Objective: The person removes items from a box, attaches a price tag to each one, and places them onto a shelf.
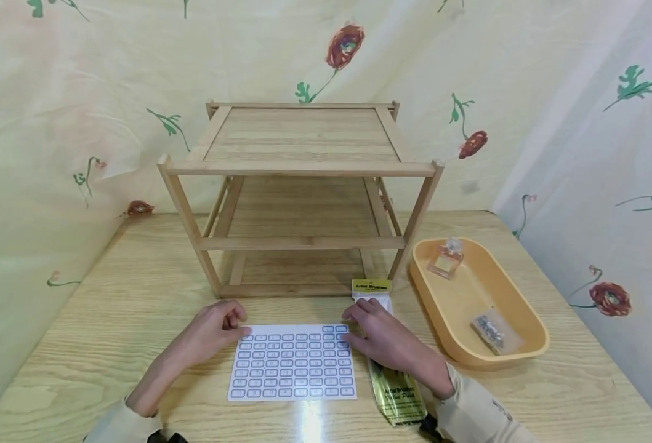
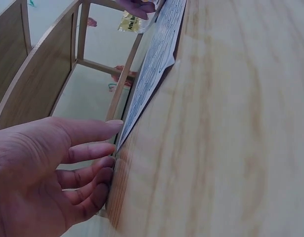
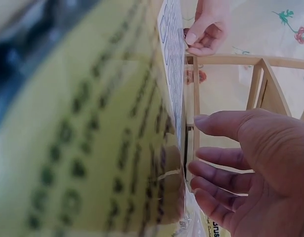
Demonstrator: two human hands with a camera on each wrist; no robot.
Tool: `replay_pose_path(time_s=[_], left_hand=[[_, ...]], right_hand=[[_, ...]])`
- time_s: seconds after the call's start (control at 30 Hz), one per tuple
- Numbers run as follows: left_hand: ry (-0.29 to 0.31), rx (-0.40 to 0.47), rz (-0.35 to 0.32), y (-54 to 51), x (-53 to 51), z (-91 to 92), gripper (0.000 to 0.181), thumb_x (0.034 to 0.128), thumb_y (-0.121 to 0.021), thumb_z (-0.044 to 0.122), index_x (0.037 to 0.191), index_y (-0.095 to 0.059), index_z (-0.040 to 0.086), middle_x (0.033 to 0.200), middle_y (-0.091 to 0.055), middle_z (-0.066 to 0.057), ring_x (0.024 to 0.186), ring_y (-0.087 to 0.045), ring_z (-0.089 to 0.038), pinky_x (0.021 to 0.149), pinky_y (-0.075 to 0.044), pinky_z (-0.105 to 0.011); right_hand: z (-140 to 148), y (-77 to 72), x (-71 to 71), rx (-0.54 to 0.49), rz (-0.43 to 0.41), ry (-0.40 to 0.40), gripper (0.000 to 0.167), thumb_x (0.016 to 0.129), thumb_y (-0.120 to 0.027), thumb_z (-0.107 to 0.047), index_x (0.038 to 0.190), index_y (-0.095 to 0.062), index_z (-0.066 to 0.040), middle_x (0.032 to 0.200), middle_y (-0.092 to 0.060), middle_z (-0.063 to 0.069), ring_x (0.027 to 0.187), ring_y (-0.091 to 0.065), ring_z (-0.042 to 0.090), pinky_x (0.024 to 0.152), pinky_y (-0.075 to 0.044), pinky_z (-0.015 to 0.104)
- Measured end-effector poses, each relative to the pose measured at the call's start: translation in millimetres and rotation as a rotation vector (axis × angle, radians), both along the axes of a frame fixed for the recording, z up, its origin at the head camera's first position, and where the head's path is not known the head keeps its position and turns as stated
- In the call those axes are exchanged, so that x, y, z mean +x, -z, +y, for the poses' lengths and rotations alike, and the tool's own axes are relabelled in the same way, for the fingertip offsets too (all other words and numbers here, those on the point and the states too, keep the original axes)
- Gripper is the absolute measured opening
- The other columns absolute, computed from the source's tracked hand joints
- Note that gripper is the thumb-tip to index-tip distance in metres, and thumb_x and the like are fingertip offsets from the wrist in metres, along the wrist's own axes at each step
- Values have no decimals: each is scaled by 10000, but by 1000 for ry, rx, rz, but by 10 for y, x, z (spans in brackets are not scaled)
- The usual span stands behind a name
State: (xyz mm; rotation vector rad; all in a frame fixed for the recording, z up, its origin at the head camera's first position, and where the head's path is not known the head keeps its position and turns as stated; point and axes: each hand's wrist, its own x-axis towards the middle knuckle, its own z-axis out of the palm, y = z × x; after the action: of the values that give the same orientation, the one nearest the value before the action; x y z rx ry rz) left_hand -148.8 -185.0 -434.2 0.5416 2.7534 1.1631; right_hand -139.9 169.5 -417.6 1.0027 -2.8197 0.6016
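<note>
Printed sheet point(image 1: 291, 364) between left hand point(image 1: 212, 330) and right hand point(image 1: 385, 340).
Left: loosely curled fingers, holding nothing, thumb at sheet's far-left corner. Right: slightly bent fingers, parted from thumb, holding nothing, thumb by sheet's right edge. Beneath right hand: brush packet point(image 1: 398, 394). Right of its fingers: yellow tray point(image 1: 464, 301) with bottle point(image 1: 446, 263), small clear packet point(image 1: 495, 333). Beyond all fingertips: wooden rack point(image 1: 303, 168).

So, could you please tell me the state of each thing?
Sheet: printed side up
Brush pack: lying down, partly hidden
Bottle: capped
Bag: filled; seal unclear
Tray: upright, holding bottle and bag
Rack: standing
Left hand: loosely curled
Right hand: thumb and fingers apart
</note>
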Motion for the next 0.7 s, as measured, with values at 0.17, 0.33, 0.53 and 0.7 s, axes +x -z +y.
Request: replay_pose_path(time_s=[0.17, 0.33, 0.53, 0.7], left_hand=[[1, -19, -1, -1, 8, 1, 173, 921, -794, 118, 991, -651, 49, 829, -541, 11, 738, -505, -149, 628, -446, -268], [8, -25, 25, 1, 2, 5, 196, 904, -814, 133, 968, -643, 62, 828, -536, 15, 742, -498, -140, 639, -447, -269], [28, -24, 29, 8, 4, 0, 215, 895, -824, 134, 942, -623, 78, 818, -525, 21, 735, -489, -137, 631, -443, -266], [29, -31, 30, 8, 12, 1, 224, 895, -826, 135, 928, -610, 85, 812, -518, 23, 734, -483, -134, 630, -437, -265]], right_hand=[[-35, -4, -11, 27, -3, 10, 304, 905, -809, -183, 1105, -693, 13, 1042, -654, 81, 953, -570, 244, 797, -534, 394], [-67, 9, -21, 56, -8, 20, 333, 893, -819, -206, 1109, -681, 7, 1067, -655, 93, 957, -563, 254, 804, -524, 413], [-83, 21, -32, 87, -1, 14, 384, 868, -849, -253, 1081, -669, 11, 1031, -636, 95, 923, -540, 256, 815, -495, 432], [-102, -1, -38, 99, -3, 10, 369, 854, -861, -269, 1021, -656, -10, 949, -587, 51, 860, -490, 230, 790, -458, 422]])
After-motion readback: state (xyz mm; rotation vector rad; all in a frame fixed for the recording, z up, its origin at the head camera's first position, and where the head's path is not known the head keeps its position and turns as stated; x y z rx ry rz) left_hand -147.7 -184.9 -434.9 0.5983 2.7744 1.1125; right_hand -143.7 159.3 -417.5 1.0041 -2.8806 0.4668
